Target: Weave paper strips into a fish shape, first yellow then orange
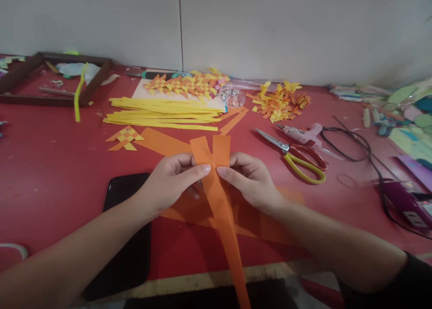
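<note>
Both my hands pinch an orange paper strip (222,210), whose upper part splits into two arms in a V while its tail hangs down past the table's front edge. My left hand (180,176) grips the left arm, thumb on top, fingers curled behind. The right arm is pinched likewise by my right hand (251,176); the thumbs nearly meet at the split. More orange paper (162,141) lies flat on the red table, partly under my hands. A woven orange and yellow paper fish (125,139) rests left of them, above a black phone (130,237).
Yellow paper strips (162,113) lie behind my hands, with several woven fish (185,85) beyond. Paper scraps (281,101) are heaped at back right. Scissors (293,156), a pink glue gun (305,132) and a purple power strip (401,201) are rightward. A brown frame (97,77) stands back left.
</note>
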`<state>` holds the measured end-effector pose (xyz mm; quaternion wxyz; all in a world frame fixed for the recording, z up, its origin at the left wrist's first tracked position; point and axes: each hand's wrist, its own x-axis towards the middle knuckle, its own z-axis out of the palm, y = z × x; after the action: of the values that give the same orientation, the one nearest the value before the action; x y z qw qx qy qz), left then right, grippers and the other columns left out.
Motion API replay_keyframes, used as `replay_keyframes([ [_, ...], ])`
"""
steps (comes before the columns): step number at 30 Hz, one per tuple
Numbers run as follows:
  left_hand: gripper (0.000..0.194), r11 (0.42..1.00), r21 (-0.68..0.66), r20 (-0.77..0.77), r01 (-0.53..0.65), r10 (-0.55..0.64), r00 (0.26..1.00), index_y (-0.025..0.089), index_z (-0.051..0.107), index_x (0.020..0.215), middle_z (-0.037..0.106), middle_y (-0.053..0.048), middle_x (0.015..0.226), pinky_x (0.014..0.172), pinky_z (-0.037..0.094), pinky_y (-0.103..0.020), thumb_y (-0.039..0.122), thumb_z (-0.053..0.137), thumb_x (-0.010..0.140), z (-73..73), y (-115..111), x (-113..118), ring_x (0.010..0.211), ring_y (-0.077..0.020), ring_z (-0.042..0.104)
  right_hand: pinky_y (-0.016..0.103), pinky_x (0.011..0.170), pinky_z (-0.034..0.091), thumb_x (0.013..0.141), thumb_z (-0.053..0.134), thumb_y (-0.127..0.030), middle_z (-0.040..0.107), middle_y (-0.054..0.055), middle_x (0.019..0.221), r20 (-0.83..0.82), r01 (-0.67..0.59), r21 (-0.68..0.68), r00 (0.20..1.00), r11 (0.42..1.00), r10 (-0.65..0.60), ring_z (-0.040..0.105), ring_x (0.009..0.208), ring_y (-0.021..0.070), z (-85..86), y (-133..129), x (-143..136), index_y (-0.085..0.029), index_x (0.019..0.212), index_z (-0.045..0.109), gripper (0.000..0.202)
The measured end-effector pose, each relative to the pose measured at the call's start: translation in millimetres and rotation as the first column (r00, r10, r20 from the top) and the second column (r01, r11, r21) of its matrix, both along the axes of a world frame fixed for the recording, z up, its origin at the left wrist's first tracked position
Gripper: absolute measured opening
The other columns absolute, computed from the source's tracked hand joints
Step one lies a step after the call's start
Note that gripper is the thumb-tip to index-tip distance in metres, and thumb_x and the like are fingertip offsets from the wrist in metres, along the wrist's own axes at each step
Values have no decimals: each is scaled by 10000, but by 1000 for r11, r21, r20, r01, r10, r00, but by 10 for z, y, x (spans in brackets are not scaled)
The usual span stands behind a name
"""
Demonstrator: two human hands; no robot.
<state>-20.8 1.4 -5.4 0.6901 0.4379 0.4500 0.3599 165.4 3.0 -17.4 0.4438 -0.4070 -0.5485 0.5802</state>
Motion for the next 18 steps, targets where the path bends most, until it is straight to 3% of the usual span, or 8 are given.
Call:
replay_keyframes([
  [14, 214, 998, -34, 37, -51, 52, 998, 165, 644, 705, 658, 45, 634, 470, 510, -124, 340, 732, 792, 23, 11, 14, 503, -57, 595, 228, 507, 388, 790, 717, -403, 537, -32, 615, 12, 46, 56, 999, 997, -46, 443, 539, 82, 41, -16, -10, -186, 668, 547, 301],
  [18, 228, 999, -34, 8, 41, -40, 999, 171, 662, 749, 682, 26, 656, 493, 527, -154, 387, 716, 798, 43, -8, -2, 545, -88, 630, 228, 484, 356, 782, 721, -415, 506, -41, 582, 33, 81, 32, 996, 996, -82, 424, 516, 83, 41, -17, -4, -191, 652, 529, 322],
])
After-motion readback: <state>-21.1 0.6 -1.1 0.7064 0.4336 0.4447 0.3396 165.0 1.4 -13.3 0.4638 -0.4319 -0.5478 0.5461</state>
